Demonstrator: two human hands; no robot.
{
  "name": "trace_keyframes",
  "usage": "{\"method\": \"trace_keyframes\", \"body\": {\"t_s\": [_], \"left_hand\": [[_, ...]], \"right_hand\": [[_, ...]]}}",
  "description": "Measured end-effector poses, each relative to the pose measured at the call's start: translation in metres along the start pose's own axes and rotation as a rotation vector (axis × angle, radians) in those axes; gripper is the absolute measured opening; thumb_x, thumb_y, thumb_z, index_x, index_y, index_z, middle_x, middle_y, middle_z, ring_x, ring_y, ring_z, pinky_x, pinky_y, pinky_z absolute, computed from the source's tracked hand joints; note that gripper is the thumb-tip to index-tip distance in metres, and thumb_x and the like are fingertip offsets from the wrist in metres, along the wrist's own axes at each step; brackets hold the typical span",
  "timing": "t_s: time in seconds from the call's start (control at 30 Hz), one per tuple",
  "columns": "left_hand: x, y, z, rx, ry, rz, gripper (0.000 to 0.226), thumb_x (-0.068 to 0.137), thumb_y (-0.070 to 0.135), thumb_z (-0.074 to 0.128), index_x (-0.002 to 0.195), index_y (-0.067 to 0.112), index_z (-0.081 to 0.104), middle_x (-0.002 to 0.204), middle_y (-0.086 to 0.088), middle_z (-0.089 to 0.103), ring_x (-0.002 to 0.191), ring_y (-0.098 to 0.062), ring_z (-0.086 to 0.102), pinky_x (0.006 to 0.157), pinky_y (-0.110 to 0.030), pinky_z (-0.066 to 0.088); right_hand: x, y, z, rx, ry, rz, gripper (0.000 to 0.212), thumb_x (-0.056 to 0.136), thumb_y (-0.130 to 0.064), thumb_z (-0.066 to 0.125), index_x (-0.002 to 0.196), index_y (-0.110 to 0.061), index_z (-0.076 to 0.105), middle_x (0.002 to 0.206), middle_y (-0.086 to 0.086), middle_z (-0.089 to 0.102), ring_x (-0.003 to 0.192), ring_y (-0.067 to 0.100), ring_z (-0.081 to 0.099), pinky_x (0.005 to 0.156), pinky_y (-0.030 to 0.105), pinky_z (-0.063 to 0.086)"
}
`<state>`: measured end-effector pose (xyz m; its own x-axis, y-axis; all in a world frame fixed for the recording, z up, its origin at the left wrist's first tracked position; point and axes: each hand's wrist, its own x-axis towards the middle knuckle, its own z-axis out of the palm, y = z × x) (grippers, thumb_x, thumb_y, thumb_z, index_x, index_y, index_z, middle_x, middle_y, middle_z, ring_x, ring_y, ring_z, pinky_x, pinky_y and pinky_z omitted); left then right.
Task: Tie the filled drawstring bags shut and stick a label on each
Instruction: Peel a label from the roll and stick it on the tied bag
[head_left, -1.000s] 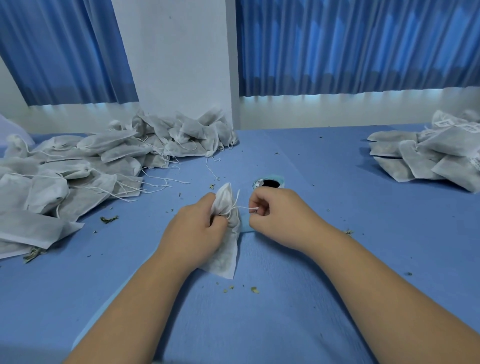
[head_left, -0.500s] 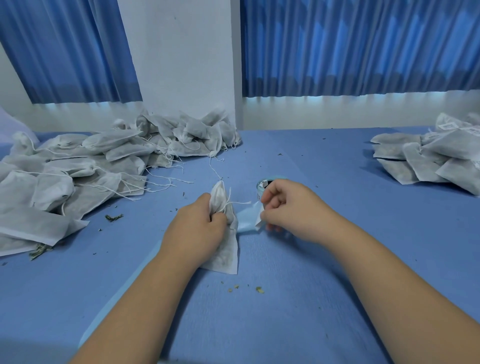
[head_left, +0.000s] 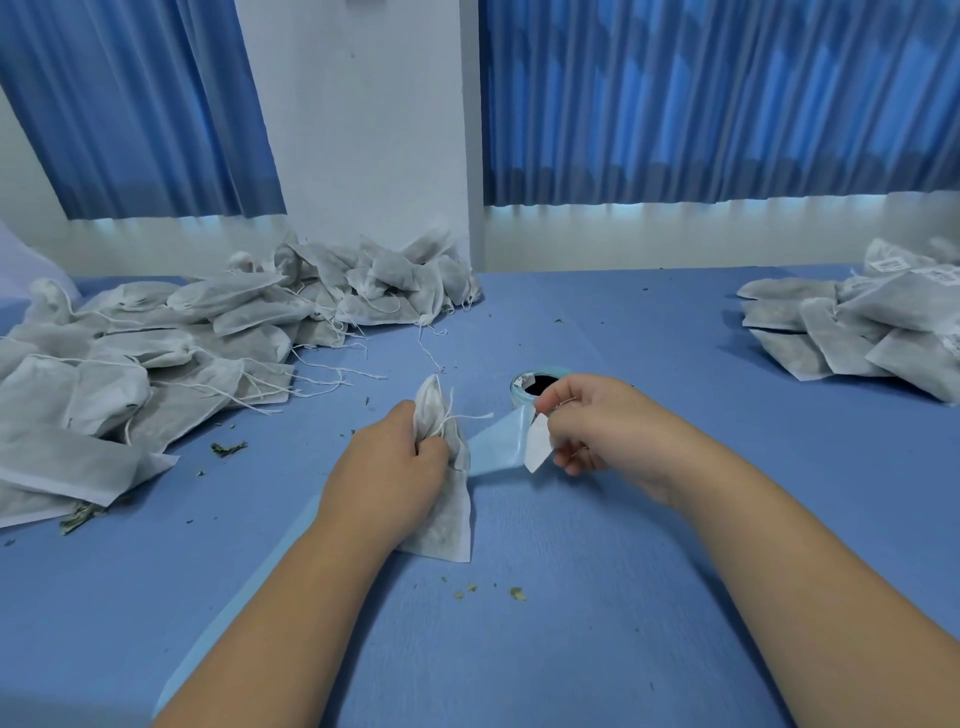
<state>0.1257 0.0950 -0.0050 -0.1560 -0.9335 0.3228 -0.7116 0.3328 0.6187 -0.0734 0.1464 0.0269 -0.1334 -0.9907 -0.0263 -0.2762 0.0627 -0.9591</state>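
White drawstring bag (head_left: 444, 499) with gathered neck, loose string ends, gripped in left hand (head_left: 387, 470) at table centre, right hand (head_left: 597, 426) pinching white label (head_left: 535, 449) off pale blue backing strip (head_left: 496, 444), blue table (head_left: 597, 597), blue curtains (head_left: 701, 98) behind

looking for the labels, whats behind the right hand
A pale blue roll with a dark core, its strip running toward the bag. The right hand, pinching a label, covers the roll's right side.
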Motion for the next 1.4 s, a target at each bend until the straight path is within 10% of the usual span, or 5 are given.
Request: {"method": "trace_keyframes", "body": {"t_s": [0.97,1.13,1.4], "left_hand": [[-0.003,0.002,-0.002,-0.013,0.005,-0.016,0.012,0.09,0.02,0.046,0.086,0.011,0.052,0.078,-0.003,0.062,0.078,-0.025,0.058,0.072,-0.044,0.048],[-0.001,0.0,-0.001,-0.012,0.01,-0.005,0.012,0.092,0.022,0.047,0.086,0.013,0.053,0.08,-0.001,0.062,0.079,-0.023,0.058,0.073,-0.042,0.048],[-0.003,-0.001,-0.002,-0.029,0.026,0.009,0.013,0.091,0.02,0.047,0.081,0.011,0.048,0.075,-0.002,0.059,0.074,-0.024,0.056,0.068,-0.04,0.046]], "right_hand": [[-0.002,0.001,0.001,-0.132,-0.085,-0.044,0.036,0.06,-0.019,0.045,0.085,-0.025,0.07,0.049,-0.012,0.053,0.051,0.012,0.051,0.053,0.026,0.044],[-0.004,0.001,-0.001,-0.152,-0.124,-0.092,0.038,0.056,-0.025,0.049,0.088,-0.03,0.069,0.086,0.003,0.065,0.081,0.017,0.061,0.085,0.044,0.055],[-0.004,0.012,-0.015,-0.066,-0.201,-0.145,0.042,0.062,-0.019,0.05,0.098,-0.024,0.071,0.09,-0.008,0.068,0.083,0.009,0.064,0.078,0.03,0.055]]}}
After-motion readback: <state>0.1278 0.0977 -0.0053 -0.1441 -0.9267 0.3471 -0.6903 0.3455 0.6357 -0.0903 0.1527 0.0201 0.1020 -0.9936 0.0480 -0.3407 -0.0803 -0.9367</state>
